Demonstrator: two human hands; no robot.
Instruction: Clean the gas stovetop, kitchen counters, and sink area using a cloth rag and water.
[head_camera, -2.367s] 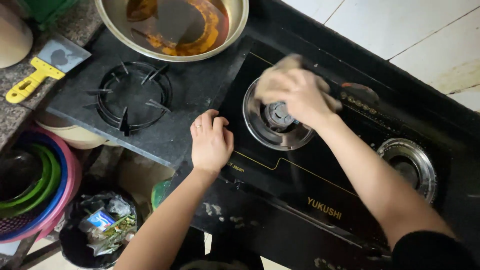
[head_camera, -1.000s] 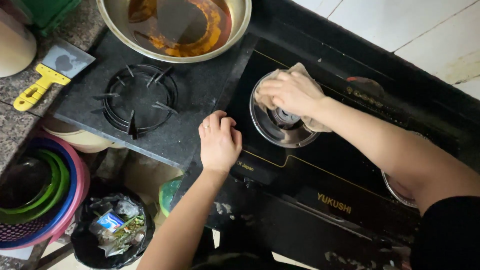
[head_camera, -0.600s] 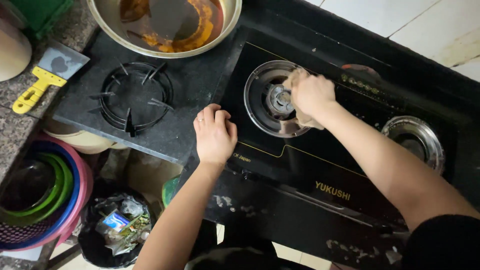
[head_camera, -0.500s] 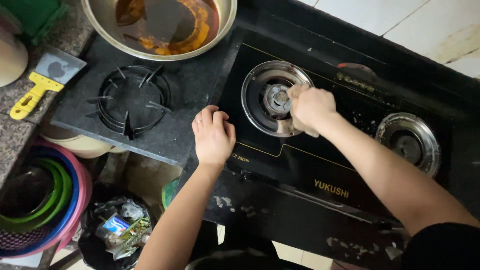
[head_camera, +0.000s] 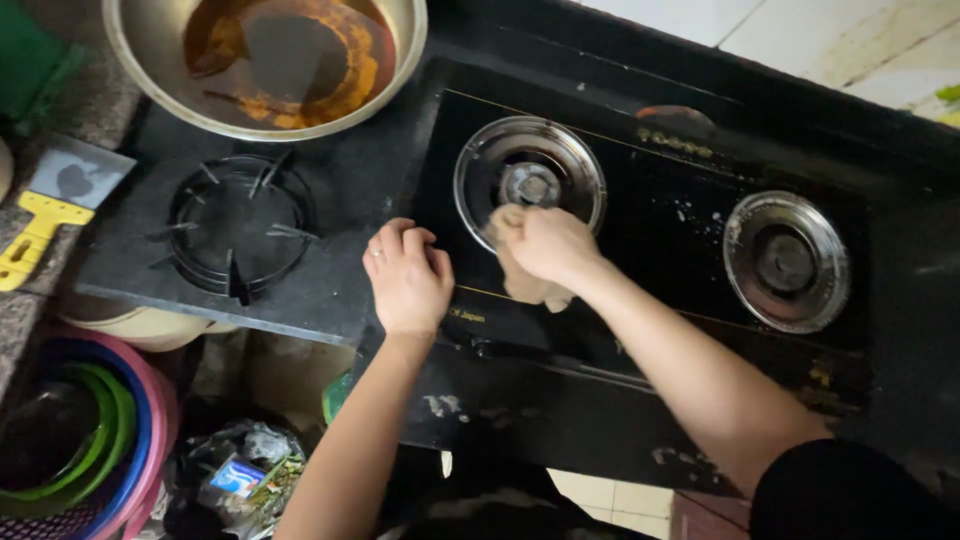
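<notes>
- Since half a second ago the right hand (head_camera: 545, 243) has slid with its cloth (head_camera: 525, 285) from the right side of the burner ring toward its near rim; the left hand (head_camera: 408, 278) has stayed planted where it was.
- Nearest the person, low on the left, sit stacked plastic basins (head_camera: 95, 455) in pink, blue and green, and beside them a dark bag of rubbish (head_camera: 240, 475).
- The left hand rests knuckles-up, fingers curled, on the near left edge of the black glass stove (head_camera: 650, 240); it grips nothing and seems to be bracing.
- The right hand is closed over the beige cloth, pressing it onto the glass at the near rim of the left burner ring (head_camera: 530, 180).
- The step in hand looks like wiping round that burner; a next pass would call for carrying the cloth along the ring without snagging the centre cap.
- Further right, the right burner ring (head_camera: 787, 262) has pale specks on the glass beside it.
- On the stone slab to the left lies a black pan support (head_camera: 235, 230), with a yellow-handled scraper (head_camera: 50, 205) beyond it.
- Farthest back stands a metal bowl (head_camera: 140, 60) holding orange-brown oily residue.
</notes>
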